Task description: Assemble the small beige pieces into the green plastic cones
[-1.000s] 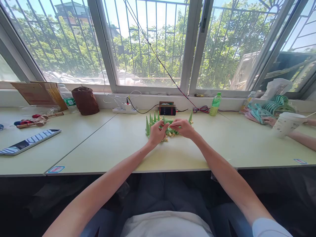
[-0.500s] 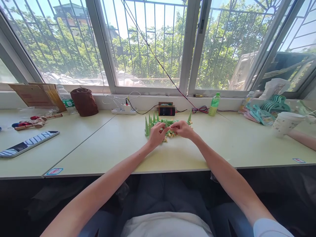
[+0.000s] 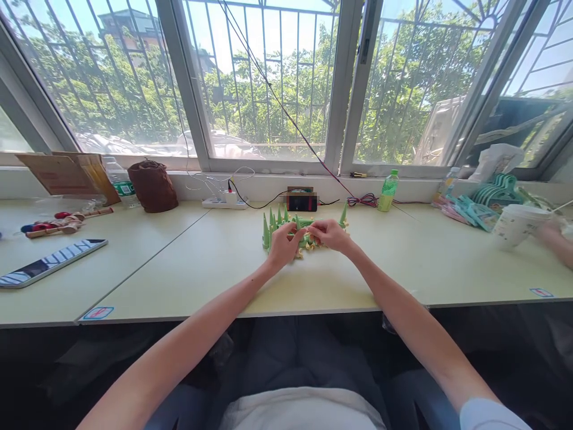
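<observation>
In the middle of the table, my left hand is closed around a green, pointed pod that looks like okra, its tip upward. My right hand meets it from the right, fingertips pinched together at the pod's lower part; what they grip is too small to make out. Several okra pods stand upright, tips up, just left of my left hand. Another pod stands upright behind my right hand. More green pods lie behind and between the hands, partly hidden. Small yellowish scraps are scattered beneath my fingers.
Behind the pods a phone leans near the sill, beside a power strip. A green bottle stands to the right. At far right, another person's hand is by a white cup. A tablet-like device lies left.
The pod in my left hand has shifted slightly left, and my hands stay close together. At far right, the other person's hand has risen toward the cup.
</observation>
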`<state>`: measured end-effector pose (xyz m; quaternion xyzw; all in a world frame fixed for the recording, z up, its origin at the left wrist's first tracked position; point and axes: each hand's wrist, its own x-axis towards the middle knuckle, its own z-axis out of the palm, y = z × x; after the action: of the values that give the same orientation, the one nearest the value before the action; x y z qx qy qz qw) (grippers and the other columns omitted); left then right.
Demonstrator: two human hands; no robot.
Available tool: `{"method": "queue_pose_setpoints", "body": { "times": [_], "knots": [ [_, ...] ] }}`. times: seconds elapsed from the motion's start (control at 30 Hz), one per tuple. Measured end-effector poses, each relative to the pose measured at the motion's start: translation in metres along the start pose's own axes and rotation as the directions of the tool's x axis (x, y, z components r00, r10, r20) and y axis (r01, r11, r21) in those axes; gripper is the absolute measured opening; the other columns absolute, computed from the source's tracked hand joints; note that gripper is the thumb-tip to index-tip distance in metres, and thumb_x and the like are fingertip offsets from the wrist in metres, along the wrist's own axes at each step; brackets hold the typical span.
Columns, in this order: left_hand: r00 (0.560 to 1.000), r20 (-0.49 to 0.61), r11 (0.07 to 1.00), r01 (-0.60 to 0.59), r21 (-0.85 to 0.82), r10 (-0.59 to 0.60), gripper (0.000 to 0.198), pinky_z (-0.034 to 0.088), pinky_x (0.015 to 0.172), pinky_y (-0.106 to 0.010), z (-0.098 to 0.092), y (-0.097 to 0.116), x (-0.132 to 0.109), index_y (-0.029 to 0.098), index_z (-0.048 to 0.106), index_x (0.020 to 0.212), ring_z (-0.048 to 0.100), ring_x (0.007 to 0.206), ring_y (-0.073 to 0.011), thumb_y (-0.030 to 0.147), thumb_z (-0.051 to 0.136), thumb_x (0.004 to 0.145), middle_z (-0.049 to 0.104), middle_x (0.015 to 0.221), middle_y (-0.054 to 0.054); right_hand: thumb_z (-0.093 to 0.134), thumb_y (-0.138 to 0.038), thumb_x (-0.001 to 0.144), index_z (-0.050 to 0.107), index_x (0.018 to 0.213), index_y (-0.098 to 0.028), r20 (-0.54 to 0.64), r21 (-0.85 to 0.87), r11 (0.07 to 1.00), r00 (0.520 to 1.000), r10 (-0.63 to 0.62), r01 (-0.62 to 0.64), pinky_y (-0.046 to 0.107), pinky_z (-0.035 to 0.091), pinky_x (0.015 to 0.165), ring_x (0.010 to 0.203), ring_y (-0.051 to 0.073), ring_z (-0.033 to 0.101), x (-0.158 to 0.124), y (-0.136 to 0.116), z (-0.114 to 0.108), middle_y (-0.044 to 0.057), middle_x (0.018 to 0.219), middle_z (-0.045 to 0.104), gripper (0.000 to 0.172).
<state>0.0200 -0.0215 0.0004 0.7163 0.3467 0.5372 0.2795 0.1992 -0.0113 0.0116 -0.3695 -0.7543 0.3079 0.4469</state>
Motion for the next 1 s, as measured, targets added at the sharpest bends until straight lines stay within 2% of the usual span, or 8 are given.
{"method": "queue_pose_setpoints", "body": {
  "times": [0.3,0.53,0.73,0.87,1.0],
  "knots": [
    [0.996,-0.041,0.997,0.078,0.002,-0.078,0.039,0.027,0.033,-0.021,-0.001,0.008,-0.001,0.022,0.040,0.068,0.045,0.030,-0.0106,0.052,0.058,0.084,0.042,0.038,0.009,0.063,-0.054,0.079,0.067,0.085,-0.013,-0.002,-0.051,0.999,1.000,-0.015,0.014,0.023,0.039,0.048,0.053,0.011,0.050,-0.003,-0.007,-0.003,0.003,0.068,0.061,0.042],
    [0.998,0.006,0.998,0.061,-0.012,-0.061,0.039,0.030,0.034,-0.021,0.000,0.009,-0.004,0.022,0.039,0.069,0.044,0.029,-0.0098,0.053,0.052,0.089,0.043,0.038,0.009,0.056,-0.056,0.083,0.060,0.065,-0.015,-0.036,-0.158,0.987,0.999,-0.031,0.025,0.023,0.033,0.047,0.048,0.010,0.043,-0.004,-0.008,0.000,0.000,0.056,0.055,0.045],
    [0.997,0.062,0.998,-0.055,-0.005,0.055,0.035,0.035,0.036,-0.020,0.001,0.002,-0.006,0.020,0.042,0.072,0.051,0.038,-0.0081,0.048,0.050,0.092,0.046,0.059,0.004,0.053,-0.053,0.084,0.052,0.052,-0.016,-0.066,-0.284,0.959,0.997,-0.042,0.022,0.024,0.028,0.047,0.046,0.009,0.035,-0.004,-0.011,0.001,-0.002,0.045,0.042,0.049],
    [0.985,0.076,0.987,-0.160,0.035,0.157,0.033,0.040,0.040,-0.020,-0.001,-0.006,-0.006,0.018,0.051,0.077,0.053,0.043,-0.0053,0.047,0.048,0.093,0.051,0.080,-0.001,0.050,-0.051,0.084,0.052,0.051,-0.016,-0.054,-0.296,0.955,0.999,-0.007,-0.009,0.024,0.026,0.047,0.045,0.009,0.033,-0.004,-0.013,0.001,-0.003,0.045,0.039,0.049],
    [0.972,0.087,0.970,-0.224,0.096,0.216,0.028,0.045,0.043,-0.020,-0.002,-0.008,-0.005,0.018,0.061,0.091,0.053,0.049,-0.0051,0.044,0.049,0.093,0.053,0.089,-0.003,0.050,-0.053,0.084,0.054,0.051,-0.015,-0.064,-0.267,0.963,0.998,0.027,-0.044,0.024,0.024,0.046,0.044,0.008,0.030,-0.003,-0.009,0.000,-0.004,0.044,0.035,0.050]
  ]
}}
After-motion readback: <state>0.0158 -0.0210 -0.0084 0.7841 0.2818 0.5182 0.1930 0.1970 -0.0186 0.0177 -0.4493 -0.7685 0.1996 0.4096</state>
